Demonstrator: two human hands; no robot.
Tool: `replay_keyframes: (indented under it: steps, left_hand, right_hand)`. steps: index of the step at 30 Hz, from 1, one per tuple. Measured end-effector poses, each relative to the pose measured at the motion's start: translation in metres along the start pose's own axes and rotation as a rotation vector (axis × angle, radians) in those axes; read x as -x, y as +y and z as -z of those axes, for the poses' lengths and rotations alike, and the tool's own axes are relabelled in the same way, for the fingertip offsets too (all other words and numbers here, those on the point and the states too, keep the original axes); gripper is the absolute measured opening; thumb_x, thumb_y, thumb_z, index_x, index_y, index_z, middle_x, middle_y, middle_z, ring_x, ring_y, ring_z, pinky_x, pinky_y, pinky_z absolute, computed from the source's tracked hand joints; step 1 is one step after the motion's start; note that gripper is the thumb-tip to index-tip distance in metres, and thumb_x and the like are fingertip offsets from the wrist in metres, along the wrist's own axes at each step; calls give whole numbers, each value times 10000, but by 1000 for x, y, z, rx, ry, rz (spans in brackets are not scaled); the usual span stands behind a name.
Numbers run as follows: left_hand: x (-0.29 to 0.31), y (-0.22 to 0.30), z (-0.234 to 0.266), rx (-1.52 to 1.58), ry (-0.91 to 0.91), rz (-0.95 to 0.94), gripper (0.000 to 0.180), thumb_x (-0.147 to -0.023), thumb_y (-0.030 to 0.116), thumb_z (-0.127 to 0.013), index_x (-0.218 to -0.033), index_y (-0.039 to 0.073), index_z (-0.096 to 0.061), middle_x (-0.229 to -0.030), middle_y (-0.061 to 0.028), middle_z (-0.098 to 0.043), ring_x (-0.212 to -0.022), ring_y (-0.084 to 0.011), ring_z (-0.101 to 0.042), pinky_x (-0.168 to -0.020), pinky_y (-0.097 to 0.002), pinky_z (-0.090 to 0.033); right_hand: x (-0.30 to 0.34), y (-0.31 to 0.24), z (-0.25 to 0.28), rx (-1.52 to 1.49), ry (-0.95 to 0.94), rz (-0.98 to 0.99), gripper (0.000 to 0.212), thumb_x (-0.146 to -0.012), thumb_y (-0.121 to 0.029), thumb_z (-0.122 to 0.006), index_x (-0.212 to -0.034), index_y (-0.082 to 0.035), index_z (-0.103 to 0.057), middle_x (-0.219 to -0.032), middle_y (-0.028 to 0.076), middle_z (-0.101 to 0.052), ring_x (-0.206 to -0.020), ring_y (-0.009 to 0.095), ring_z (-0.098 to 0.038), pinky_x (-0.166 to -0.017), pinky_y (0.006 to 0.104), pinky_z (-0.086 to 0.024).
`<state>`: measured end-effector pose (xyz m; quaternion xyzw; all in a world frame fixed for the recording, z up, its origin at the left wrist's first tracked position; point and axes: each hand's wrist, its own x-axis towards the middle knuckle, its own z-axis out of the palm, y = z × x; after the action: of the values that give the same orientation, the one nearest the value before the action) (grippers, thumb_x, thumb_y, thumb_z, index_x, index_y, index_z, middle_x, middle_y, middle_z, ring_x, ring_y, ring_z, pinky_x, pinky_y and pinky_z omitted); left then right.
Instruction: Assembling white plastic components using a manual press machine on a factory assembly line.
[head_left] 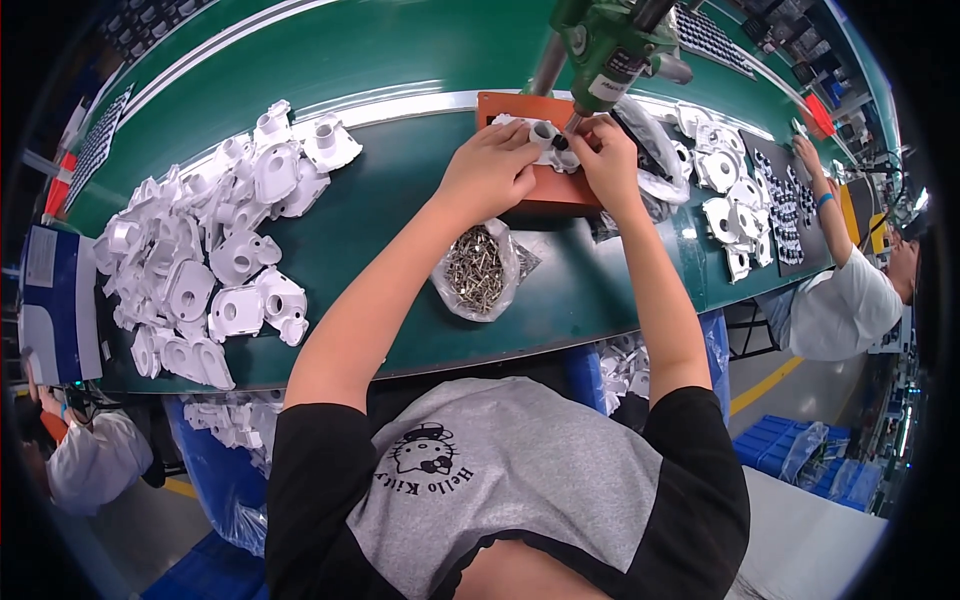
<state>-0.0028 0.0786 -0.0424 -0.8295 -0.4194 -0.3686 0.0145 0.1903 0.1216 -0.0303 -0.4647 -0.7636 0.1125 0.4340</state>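
Observation:
A white plastic housing (543,133) with a round tube opening rests on an orange fixture (552,188) beneath a green bench machine (612,62). My left hand (490,168) grips the left side of the housing, its fingers curled over it. On the other side, my right hand (610,160) has thumb and fingers drawn together beside the machine's thin metal tip (574,120). A small black piece (561,142) shows on the housing close to my right thumb. What my right fingertips hold, if anything, is hidden.
A clear bag of metal screws (476,268) stands open before the fixture. White housings (190,285) pile up at left; more (735,200) lie at right beside a dark tray of small parts (785,205). Co-workers (845,300) sit right and left. Blue bins (225,455) hold white parts below the edge.

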Motion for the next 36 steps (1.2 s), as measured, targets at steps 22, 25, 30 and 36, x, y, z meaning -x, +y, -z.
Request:
replay_keyframes:
  steps: [22,25,30,36]
  left_hand:
    - [-4,9,1,-26,-17,1,305,-809,264,-577,-1032,57,-591,-1172,-202,-573,-1149,-344,-510,-1003,-421,-380]
    - [-1,8,2,-40,-24,1,309,-799,274,-596,-1020,59,-601,-1164,-223,-570,-1150,-348,-510,-1008,-426,-373]
    - [-4,11,-3,-31,-28,0,304,-802,286,-602,-1005,59,-606,-1182,-223,-568,-1172,-342,-504,-1017,-425,-367]
    - [0,4,0,-63,-110,73,298,-818,322,-591,-958,60,-614,-1277,-185,-511,-1242,-322,-435,-1033,-422,-356]
  right_hand:
    - [23,32,28,-54,56,-8,406,-913,-195,-496,-1271,-5,-474,-1315,157,-476,-1232,270,-422,-1035,374,-300]
    - [-82,45,81,-626,315,-67,360,-938,-272,-438,-1177,-19,-532,-1147,120,-577,-1090,220,-542,-912,306,-423]
    - [-250,-13,108,-1148,105,-97,350,-870,-368,-585,-976,-35,-600,-776,59,-610,-644,185,-555,-597,313,-456]
    - [-279,-93,137,-630,410,-217,339,-930,-341,-480,-963,-26,-600,-841,43,-585,-673,158,-511,-618,280,-439]
